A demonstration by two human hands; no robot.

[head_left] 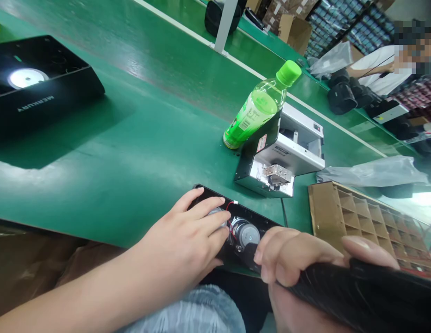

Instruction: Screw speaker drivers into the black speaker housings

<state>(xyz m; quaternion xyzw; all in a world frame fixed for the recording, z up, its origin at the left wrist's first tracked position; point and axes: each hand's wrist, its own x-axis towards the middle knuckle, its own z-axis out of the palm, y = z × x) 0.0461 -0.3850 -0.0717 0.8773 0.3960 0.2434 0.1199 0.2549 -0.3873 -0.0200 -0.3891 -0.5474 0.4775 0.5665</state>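
Note:
A long black speaker housing (267, 223) lies near the bench's front edge, its inside facing up. Two round silver speaker drivers sit in it; the right driver (249, 235) shows plainly, the other is mostly under my fingers. Thin red wires with a small white plug (235, 202) run beside them. My left hand (197, 231) grips the housing, fingers spread across it and thumb at its near side. My right hand (298, 259) is wrapped around a black electric screwdriver (368, 291), whose front end points down into the housing beside the right driver; its tip is hidden.
Behind the housing stands a grey screw feeder (281, 157), with a green-capped drink bottle (253, 113) beside it. A divided cardboard box (340, 208) is at right. A black case with a lit round lamp (45, 99) sits at left. Another person (385, 69) works across the bench.

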